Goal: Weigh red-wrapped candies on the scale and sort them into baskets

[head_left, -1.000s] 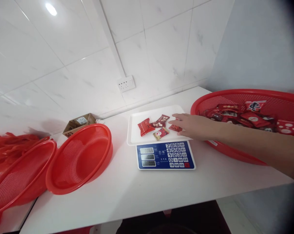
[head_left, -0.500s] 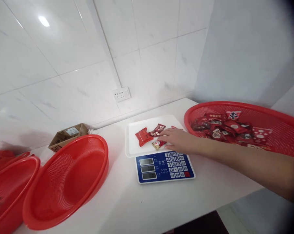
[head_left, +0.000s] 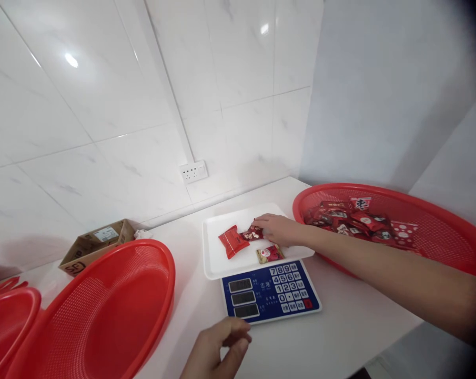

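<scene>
My right grip [head_left: 279,229] rests on the tray [head_left: 218,263], fingertips [head_left: 262,221] touching a dark sweet [head_left: 252,233] — pinched or not, I cannot tell. My left grip [head_left: 218,350], curled closed and empty, hovers over the tabletop [head_left: 340,326] by the scale [head_left: 269,295].

Single head-worn view, high and close, looks forward and down over the bench [head_left: 190,295]. The scale [head_left: 270,290] sits mid-frame, with the tiled wall [head_left: 103,131] behind it.
</scene>
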Tool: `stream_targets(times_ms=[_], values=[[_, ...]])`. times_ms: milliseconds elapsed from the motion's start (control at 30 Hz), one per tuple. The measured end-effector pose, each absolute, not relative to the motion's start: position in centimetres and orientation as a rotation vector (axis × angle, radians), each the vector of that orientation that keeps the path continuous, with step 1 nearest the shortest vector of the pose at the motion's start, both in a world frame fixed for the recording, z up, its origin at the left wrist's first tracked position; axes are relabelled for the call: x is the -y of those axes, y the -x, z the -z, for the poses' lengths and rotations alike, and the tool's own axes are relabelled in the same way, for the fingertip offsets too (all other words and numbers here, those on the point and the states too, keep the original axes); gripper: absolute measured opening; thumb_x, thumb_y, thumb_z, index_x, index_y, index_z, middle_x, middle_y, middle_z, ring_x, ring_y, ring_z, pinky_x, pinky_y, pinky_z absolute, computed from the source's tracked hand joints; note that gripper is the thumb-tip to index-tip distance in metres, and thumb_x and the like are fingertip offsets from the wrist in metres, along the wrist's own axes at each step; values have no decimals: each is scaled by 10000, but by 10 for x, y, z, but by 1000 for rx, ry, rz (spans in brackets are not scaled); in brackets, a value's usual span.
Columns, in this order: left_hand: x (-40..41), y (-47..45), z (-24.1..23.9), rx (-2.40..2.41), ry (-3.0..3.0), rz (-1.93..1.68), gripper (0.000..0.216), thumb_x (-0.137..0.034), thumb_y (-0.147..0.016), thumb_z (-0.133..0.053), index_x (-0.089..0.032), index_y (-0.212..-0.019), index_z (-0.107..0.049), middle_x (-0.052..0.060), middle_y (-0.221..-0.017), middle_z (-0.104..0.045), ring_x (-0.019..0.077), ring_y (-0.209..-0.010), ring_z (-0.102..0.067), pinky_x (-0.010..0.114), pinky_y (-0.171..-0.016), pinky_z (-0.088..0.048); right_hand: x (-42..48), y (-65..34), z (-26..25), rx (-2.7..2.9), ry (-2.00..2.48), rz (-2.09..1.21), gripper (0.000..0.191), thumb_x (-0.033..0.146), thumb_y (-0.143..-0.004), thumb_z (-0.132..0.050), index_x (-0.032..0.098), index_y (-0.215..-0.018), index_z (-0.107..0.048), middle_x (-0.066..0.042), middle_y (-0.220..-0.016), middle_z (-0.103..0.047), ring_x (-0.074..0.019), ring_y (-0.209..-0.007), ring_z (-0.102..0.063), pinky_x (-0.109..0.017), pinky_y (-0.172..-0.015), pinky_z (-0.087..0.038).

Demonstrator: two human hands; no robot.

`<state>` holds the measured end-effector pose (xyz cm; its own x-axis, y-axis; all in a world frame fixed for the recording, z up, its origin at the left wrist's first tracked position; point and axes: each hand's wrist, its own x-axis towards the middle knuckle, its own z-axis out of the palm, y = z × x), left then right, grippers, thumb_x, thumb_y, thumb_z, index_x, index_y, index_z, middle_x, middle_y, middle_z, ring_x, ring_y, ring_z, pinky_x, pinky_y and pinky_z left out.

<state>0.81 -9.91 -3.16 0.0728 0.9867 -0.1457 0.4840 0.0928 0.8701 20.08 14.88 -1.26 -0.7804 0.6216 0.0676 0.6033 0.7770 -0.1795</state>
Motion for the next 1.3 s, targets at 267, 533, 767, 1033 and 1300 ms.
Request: stream_targets(times_ms=[267,533,767,1033,1300], values=[[71,-29,37,-1400,-1464,-989,325,-482,-780,-493,-208,-906,-614,40,-800,-651,162,-762,-589,257,-716,-447,-162,-199,6,2633,1174,-302,279,209,-845,-352,211,-985,-593,-65,-988,-648,-208,-909,-579,-293,-738,-422],[72,-19,52,-1427,-1386,-1042,346,-518,-743,-525,-211,-877,-611,39,-774,-667,167,-744,-611,249,-686,-447,-148,-245,-25,2212,1374,-402,247,313,-870,-335,228,-988,-535,-26,-854,-666,-185,-784,-606,-282,-677,-442],[74,-11,47,-1548,-1338,-1101,297,-493,-737,-546,-227,-837,-633,20,-762,-671,164,-748,-614,244,-701,-465,-142,-314,-28,2210,1695,-29,362,339,-824,-408,196,-1131,-537,-130,-1127,-596,-356,-1044,-533,-484,-823,-438],[75,-13,37,-1695,-1423,-1129,291,-443,-765,-527,-222,-915,-643,46,-939,-675,176,-863,-611,260,-770,-480,-94,-243,22,2490,1340,-348,546,453,-832,-406,184,-1306,-400,-114,-1358,-401,-290,-1279,-310,-435,-1019,-325],[95,-5,28,-1821,-1370,-1207,292,-463,-750,-534,-214,-846,-651,46,-859,-685,182,-792,-621,270,-725,-496,-96,-187,35,2503,1201,-587,550,364,-840,-408,169,-1349,-330,-101,-1460,-197,-257,-1333,-188,-406,-1059,-279]])
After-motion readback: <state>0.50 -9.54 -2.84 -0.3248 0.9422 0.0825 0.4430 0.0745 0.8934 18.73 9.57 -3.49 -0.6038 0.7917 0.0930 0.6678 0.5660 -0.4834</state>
